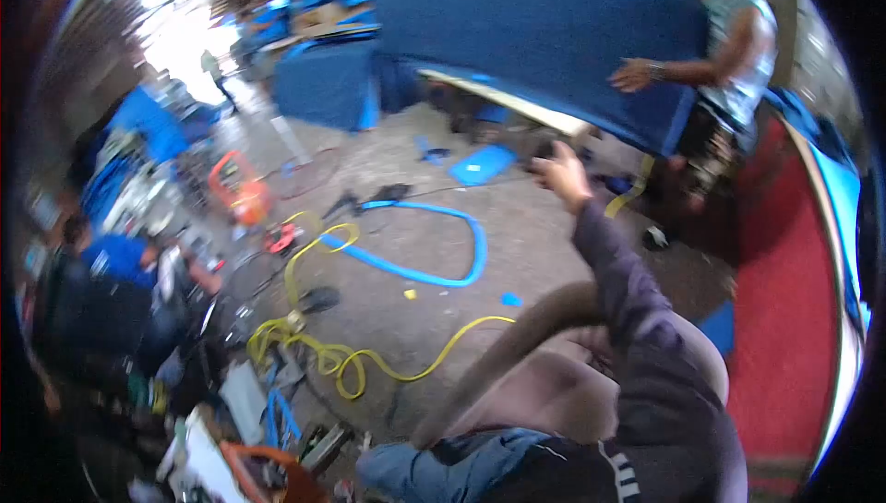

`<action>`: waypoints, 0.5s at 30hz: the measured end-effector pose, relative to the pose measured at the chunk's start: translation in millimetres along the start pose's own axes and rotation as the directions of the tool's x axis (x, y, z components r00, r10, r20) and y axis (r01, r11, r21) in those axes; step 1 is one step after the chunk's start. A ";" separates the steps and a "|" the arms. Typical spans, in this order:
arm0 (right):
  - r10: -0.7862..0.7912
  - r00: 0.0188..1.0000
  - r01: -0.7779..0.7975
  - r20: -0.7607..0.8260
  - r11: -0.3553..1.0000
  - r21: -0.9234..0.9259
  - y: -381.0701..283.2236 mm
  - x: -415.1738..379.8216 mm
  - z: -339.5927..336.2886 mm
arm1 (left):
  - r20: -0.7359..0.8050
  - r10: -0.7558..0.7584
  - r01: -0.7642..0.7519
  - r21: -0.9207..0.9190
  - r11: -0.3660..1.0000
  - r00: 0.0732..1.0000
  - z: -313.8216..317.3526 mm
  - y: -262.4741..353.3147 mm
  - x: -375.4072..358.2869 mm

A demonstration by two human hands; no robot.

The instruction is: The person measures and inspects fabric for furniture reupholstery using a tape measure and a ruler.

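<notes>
Right hand (561,173) raised, grip unclear, just beside blue sofa frame (554,32).

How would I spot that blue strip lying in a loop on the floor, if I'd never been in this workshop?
Start at the big blue sofa frame tipped up at the back, then look down to the bare concrete floor in front of it. There the blue strip curves in an open loop. Unlike the thin yellow hose coiled nearer the camera, it is flat, wide and bright blue.
</notes>
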State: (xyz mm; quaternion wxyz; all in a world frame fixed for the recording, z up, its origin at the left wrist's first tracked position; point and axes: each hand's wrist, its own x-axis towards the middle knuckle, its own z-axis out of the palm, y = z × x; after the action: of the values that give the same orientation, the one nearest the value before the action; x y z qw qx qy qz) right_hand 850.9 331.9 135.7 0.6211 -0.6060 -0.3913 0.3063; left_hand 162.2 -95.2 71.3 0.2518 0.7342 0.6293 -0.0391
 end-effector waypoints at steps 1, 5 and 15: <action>-0.011 0.999 0.010 -0.036 1.000 -0.019 -14.3 -12.4 8.3 | -0.037 -0.008 0.009 0.041 0.999 0.999 -3.7 22.8 -2.1; -0.293 0.866 0.471 0.405 0.750 -0.465 32.5 -4.7 30.9 | 0.039 -0.215 0.216 -0.046 0.975 0.976 -26.4 45.7 -3.6; -0.094 0.745 0.591 0.661 0.552 -0.587 -13.4 -60.6 67.7 | 0.083 -0.226 0.233 -0.082 0.969 0.971 -17.5 38.6 -0.3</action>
State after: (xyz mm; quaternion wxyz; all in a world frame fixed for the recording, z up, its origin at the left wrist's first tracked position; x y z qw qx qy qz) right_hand 761.0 313.9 139.3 0.2072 -0.5981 -0.7620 0.1368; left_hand 194.0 -91.3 99.0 0.3015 0.6422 0.7016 -0.0660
